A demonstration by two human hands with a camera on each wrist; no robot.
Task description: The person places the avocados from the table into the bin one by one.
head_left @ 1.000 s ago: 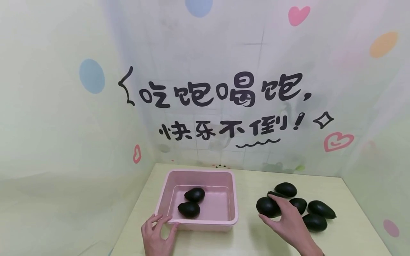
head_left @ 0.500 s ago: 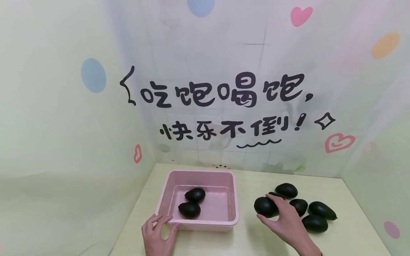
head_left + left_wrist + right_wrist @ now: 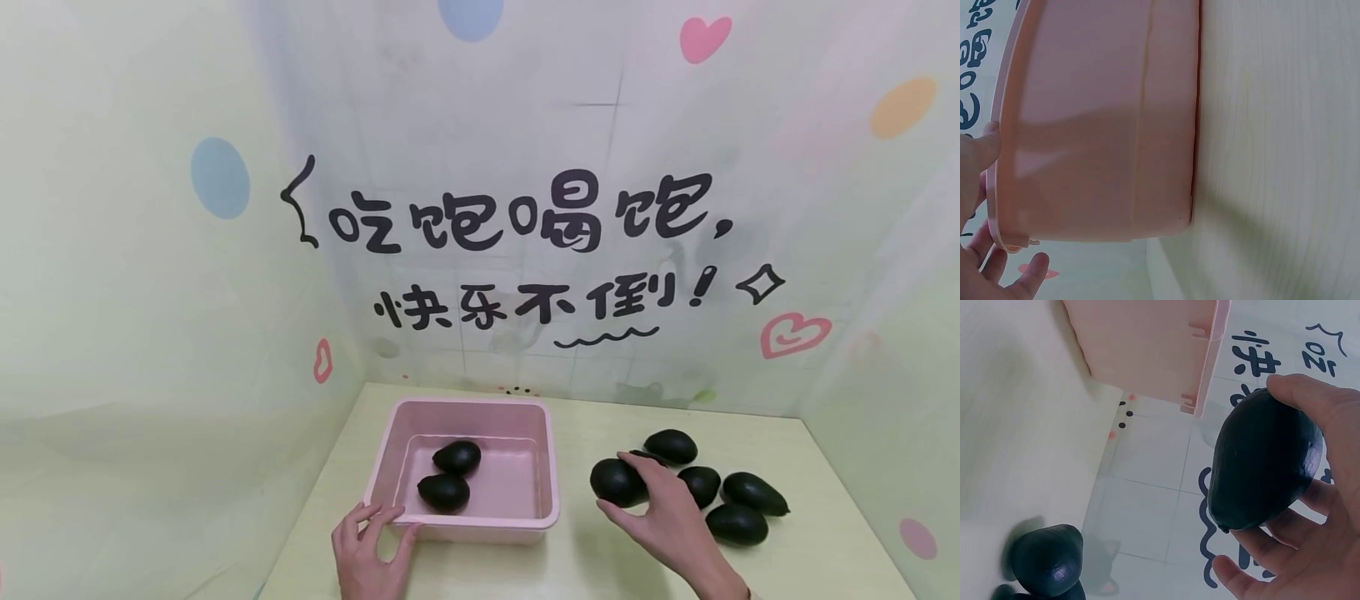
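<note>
Smooth plastic forms the pink bin (image 3: 480,522), round-cornered with a raised lip, on a pale, wood-grained table (image 3: 581,417). The right hand (image 3: 667,515) pinches a dark avocado (image 3: 617,482) above the table, to the right of the bin: plump, oval, greenish black, softly glossy, with a small stem nub. The left hand (image 3: 369,550) grips the bin's near-left edge; two similar avocados (image 3: 444,492) lie inside.

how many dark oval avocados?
8: two avocados in the pink plastic bin, one avocado in the right hand, five avocados on the pale table, one mostly hidden, perhaps more.
</note>
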